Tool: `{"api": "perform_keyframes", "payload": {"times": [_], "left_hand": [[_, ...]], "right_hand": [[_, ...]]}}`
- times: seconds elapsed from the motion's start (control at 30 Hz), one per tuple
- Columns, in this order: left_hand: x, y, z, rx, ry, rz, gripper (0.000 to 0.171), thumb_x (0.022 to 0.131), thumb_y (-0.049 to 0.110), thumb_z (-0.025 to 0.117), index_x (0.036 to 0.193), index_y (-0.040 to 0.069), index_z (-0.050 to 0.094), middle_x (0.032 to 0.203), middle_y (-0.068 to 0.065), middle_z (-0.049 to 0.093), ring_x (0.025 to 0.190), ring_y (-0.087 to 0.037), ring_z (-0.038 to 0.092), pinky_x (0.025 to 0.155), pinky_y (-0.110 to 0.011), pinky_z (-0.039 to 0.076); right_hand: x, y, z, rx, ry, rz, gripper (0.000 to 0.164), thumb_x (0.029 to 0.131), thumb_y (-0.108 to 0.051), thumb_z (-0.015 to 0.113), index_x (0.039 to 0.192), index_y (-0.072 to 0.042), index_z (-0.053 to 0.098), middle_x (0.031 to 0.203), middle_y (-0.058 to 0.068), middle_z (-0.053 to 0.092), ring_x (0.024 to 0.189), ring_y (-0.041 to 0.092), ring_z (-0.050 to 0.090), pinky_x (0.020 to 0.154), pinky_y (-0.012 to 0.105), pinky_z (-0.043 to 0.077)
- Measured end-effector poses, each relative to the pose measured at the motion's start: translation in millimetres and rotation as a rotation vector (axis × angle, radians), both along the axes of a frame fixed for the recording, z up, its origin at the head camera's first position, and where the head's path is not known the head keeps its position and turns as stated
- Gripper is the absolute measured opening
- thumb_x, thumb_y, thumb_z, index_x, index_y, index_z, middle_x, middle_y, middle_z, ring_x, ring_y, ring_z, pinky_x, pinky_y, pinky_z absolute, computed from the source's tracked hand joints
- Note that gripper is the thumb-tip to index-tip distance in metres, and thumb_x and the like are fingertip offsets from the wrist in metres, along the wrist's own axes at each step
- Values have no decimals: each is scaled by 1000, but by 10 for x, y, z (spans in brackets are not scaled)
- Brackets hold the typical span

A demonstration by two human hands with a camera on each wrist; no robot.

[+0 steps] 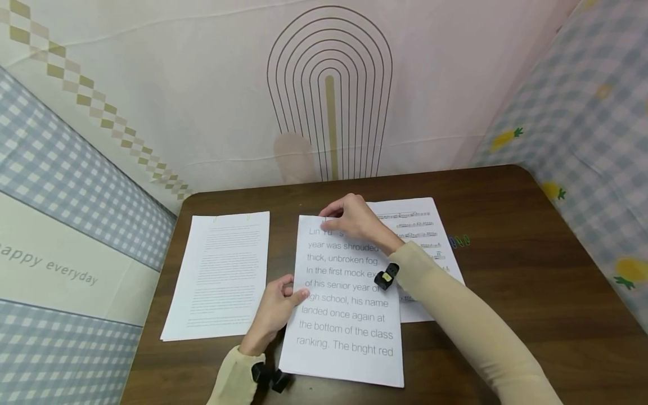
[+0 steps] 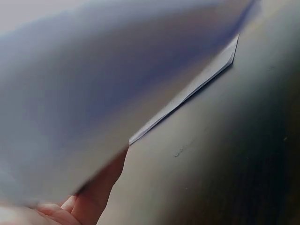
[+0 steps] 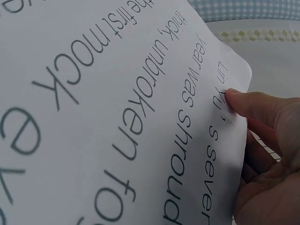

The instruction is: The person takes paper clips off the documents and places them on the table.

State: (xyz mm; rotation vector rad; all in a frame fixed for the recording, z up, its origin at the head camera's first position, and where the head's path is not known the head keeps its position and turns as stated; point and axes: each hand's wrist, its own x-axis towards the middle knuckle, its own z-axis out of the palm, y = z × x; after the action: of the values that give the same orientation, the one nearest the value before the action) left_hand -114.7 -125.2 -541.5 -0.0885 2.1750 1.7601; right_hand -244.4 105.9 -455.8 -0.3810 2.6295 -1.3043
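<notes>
A stack of large-print sheets (image 1: pixel 344 337) is held over the front middle of the table, its text facing up. My left hand (image 1: pixel 275 306) pinches its left edge, thumb on the print. In the left wrist view, the fingers (image 2: pixel 101 192) show below the blurred paper. At the top edge my right hand (image 1: pixel 356 216) grips the sheets, covering part of the first line. The right wrist view has its thumb (image 3: pixel 253 103) lying on the printed side, with the other fingers behind the paper.
To the left lies another stack of printed pages (image 1: pixel 228 275) with two light-coloured clips (image 1: pixel 215 220) at its top edge. Sheet music (image 1: pixel 420 225) lies partly under the right arm. Several blue and green paper clips (image 1: pixel 459 241) sit beside it on the brown table (image 1: pixel 531 281).
</notes>
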Motion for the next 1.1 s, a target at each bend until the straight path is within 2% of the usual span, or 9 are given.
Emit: {"api": "perform_keyframes", "payload": {"times": [0.3,0.53,1.1], "left_hand": [[-18,18,21,10,-1,-11,24,104,2,70,127,-3,70,92,-19,83,72,-27,82,61,-34,66],[-19,17,45,-2,-3,-3,15,104,3,69,118,-3,70,89,-18,83,70,-25,81,60,-35,66],[-39,5,82,-4,-8,-9,13,104,3,69,115,-3,70,88,-18,83,69,-28,81,60,-38,67]], "right_hand": [[-5,45,21,-7,-35,-34,20,92,-14,89,111,-10,86,104,7,85,92,17,74,78,26,55],[-11,73,26,-9,-41,-40,21,91,-15,90,111,-10,86,105,8,85,93,18,73,80,26,54],[-25,133,-48,-77,-79,-79,21,89,-14,91,109,-9,86,103,10,83,86,17,70,72,24,54]]}}
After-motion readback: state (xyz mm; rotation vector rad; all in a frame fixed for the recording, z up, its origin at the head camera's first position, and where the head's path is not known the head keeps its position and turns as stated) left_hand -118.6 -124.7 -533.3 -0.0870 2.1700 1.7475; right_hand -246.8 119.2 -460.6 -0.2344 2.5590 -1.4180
